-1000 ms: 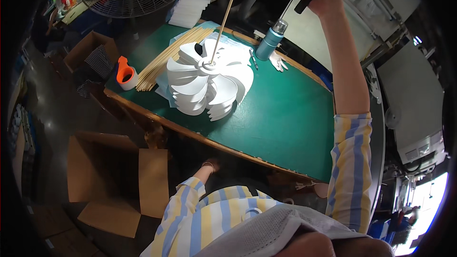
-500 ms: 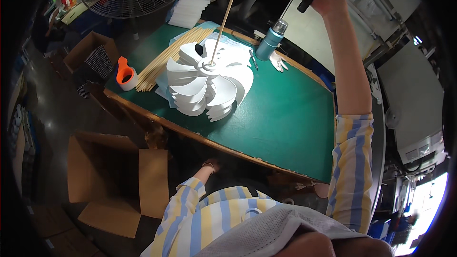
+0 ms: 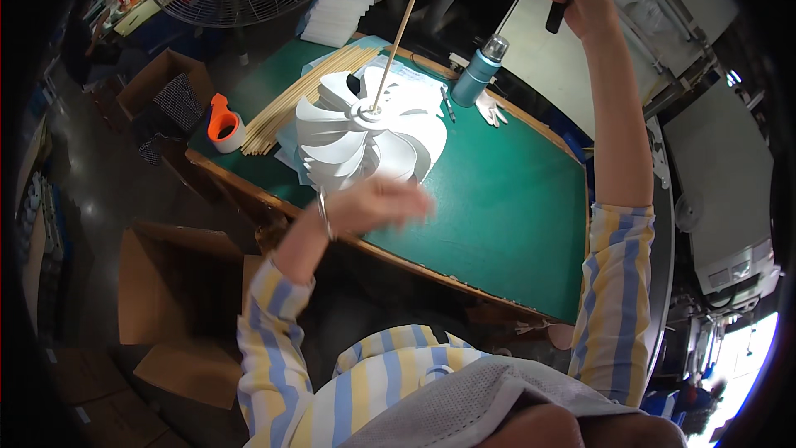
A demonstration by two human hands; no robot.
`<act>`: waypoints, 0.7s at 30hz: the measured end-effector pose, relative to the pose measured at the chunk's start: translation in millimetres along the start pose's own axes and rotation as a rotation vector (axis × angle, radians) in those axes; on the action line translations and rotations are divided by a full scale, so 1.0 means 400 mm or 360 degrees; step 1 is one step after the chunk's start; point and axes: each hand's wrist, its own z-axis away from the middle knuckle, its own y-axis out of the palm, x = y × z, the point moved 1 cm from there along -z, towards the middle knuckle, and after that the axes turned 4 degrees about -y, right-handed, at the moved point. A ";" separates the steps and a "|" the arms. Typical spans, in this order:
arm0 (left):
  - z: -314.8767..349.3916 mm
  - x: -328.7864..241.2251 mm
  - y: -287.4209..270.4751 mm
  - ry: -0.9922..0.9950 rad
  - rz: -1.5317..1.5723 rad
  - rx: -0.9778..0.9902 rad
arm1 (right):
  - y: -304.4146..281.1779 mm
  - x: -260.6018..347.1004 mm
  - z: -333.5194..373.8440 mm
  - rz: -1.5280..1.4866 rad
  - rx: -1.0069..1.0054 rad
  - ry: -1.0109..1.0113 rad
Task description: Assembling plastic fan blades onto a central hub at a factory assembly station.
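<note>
- White fan wheels (image 3: pixel 390 149) sit nested in a stack on the green tabletop (image 3: pixel 506 216), near its front-left edge. Broad, curved blades spread like petals round a raised hub; the surface looks smooth and moulded, probably plastic.
- Several layers appear to be stacked already, judging by the repeated blade edges; the exact count cannot be told. One slim, wood-coloured stick (image 3: pixel 404 25) rises from the hub, leaning slightly, and its bare length suggests room for more wheels. How many remain cannot be told.
- Straight, pale loose sticks (image 3: pixel 292 108) lie in a bundle left of the stack, apparently unused so far.
- Blurred, the left hand (image 3: pixel 373 203) is at the front of the stack, fingers pointing right; nothing shows in it, and whether it touches a blade or grasps anything cannot be told.
- High at the upper edge, the right hand (image 3: pixel 590 0) appears wrapped round a dark, cylindrical handle (image 3: pixel 555 17), whose upper end is cut off.
- Behind the stack stands a blue-green bottle (image 3: pixel 478 75) with a shiny cap.
- At the table's left edge rests an orange-and-white tape roll (image 3: pixel 232 143), ring-shaped.
</note>
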 end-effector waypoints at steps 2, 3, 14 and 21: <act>-0.081 -0.110 -0.097 0.0265 -0.0341 -0.0884 | 0.036 0.022 0.023 0.0788 -0.0503 -0.0096; -0.123 -0.153 -0.153 0.0274 -0.0668 -0.1291 | 0.026 0.019 0.024 0.0794 -0.0491 -0.0112; -0.335 -0.121 -0.322 0.0184 -0.1514 -0.2070 | 0.127 -0.179 0.163 0.1002 -0.0457 0.0397; -0.149 -0.038 -0.213 -0.0032 -0.1984 -0.1658 | 0.086 -0.329 0.232 0.0941 -0.0318 0.0423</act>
